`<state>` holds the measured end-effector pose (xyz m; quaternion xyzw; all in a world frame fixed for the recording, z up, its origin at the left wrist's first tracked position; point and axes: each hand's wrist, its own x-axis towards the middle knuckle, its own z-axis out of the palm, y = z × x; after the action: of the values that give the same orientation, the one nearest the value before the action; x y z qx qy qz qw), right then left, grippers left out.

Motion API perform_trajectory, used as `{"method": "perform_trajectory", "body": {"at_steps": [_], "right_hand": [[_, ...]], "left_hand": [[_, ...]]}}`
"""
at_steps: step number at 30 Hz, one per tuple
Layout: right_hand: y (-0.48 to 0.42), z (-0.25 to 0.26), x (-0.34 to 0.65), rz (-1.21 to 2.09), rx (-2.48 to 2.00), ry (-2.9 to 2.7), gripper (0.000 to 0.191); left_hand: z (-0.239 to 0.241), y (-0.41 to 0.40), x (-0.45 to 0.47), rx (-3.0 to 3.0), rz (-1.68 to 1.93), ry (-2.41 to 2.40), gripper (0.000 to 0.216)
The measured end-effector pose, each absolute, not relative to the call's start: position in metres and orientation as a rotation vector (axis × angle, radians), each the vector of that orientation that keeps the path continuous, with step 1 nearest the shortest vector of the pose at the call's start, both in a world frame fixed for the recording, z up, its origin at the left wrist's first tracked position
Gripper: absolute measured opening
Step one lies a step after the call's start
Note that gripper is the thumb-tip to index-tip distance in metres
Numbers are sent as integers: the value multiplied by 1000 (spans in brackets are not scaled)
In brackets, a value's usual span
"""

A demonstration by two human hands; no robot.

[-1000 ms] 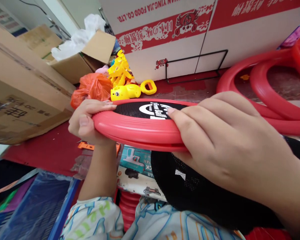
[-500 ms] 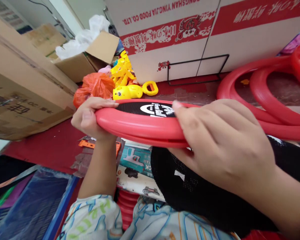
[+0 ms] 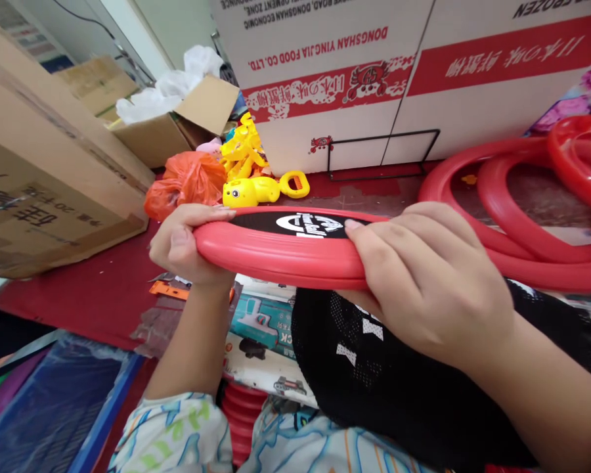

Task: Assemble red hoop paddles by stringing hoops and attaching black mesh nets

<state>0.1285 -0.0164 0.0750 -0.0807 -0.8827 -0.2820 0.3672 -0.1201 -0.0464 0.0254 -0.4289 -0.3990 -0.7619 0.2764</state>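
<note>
Between my two hands is a red plastic ring with black mesh stretched inside it and a white printed logo. The ring is held nearly level, and a thin seam runs along its side. My left hand is closed round its left end, with the fingers over the top edge. My right hand grips the right end, thumb on top near the logo and fingers underneath. Below lies loose black mesh with white printing, over a printed toy box.
Several red rings lie at right. Behind stand a white carton and a black wire frame. A yellow toy, an orange bag and brown boxes are at left, with a blue crate below.
The gap in the ring's side beside my right hand has narrowed to a thin seam. The view has shifted slightly; both hands keep their grip.
</note>
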Motion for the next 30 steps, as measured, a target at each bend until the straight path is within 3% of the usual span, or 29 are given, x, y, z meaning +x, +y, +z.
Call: {"method": "perform_trajectory", "body": {"at_steps": [8,15,26,30], "right_hand": [[-23,78,132,-568,-235,-2284,26],[-23,78,131,-628,-286,-2254,21],[-11,83,128,-700,-395,-2204,60],[-9,82,125,-732,-398,-2169,66]], "left_hand": [[34,-56,-109,-1223,-2027,-1199,40],[36,-56,-103,-1161,-2005,-1273,42],[38,-60,-97,-1020,-1822,-1471,39],[41,-60,-93,-1000,-1850,-1512,40]]}}
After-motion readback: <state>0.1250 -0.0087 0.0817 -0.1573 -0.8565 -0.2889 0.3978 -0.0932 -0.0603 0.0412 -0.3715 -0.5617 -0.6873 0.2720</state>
